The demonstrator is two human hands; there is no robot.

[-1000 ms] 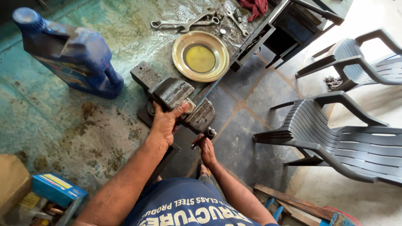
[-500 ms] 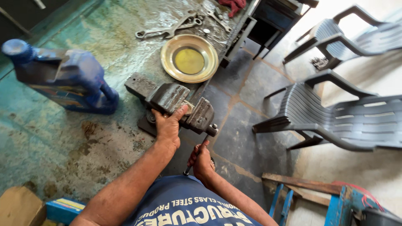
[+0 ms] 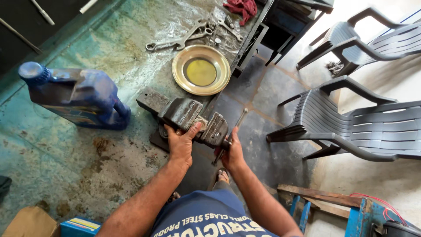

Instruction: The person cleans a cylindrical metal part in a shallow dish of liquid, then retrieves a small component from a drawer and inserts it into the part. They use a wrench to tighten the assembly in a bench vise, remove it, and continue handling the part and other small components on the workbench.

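A dark metal bench vise [image 3: 186, 116] is bolted at the edge of a stained green workbench [image 3: 79, 153]. My left hand [image 3: 180, 142] rests at the vise jaws, fingers on a small metal part [image 3: 201, 123] held between them. My right hand [image 3: 232, 153] grips the vise's handle bar [image 3: 232, 134], which slants up to the right past the front jaw. Both forearms reach up from the bottom of the view.
A blue plastic jug [image 3: 76, 96] lies on the bench at left. A brass-coloured round pan [image 3: 201, 70], wrenches [image 3: 180, 39] and a red rag [image 3: 241, 8] lie further back. Two dark plastic chairs [image 3: 351, 123] stand at right on the tiled floor. A wooden-and-blue frame [image 3: 333, 206] sits bottom right.
My right hand has swung the vise handle, which now slants upward to the right. The left hand stays at the jaws. The camera has tilted a little.
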